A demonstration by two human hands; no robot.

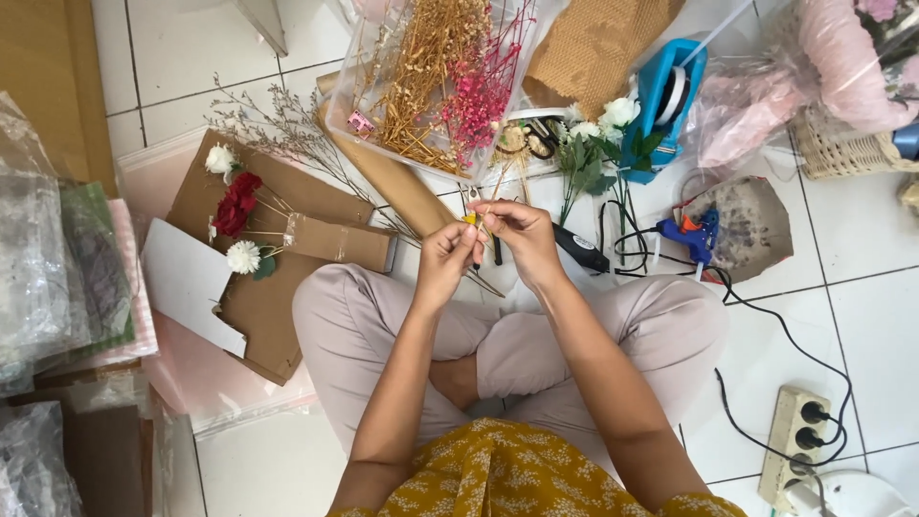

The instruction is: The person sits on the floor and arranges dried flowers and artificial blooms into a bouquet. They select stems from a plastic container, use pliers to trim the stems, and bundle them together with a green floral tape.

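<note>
A thin dried stem [495, 191], pale tan, stands nearly upright, its top leaning toward one o'clock. Its lower end is pinched between both hands' fingertips, where a small yellow bit [470, 219] shows at nine o'clock of the stem

At twelve o'clock we note a clear plastic tray [349, 115] holding dried golden stems [421, 72] and pink dried sprigs [483, 96]. At one o'clock a blue tape dispenser [670, 101] stands beside white artificial roses [613, 120]. At two o'clock a blue glue gun [694, 235] lies on the white tiled floor [862, 316], its black cord [766, 325] running to a power strip [799, 445] at four o'clock. At ten o'clock we record brown cardboard [306, 196] bearing a red flower [235, 203] and two white flowers [242, 257]. At nine o'clock clear wrapping sheets [38, 278] are stacked. A wicker basket [847, 153] sits at the far upper right.
</note>
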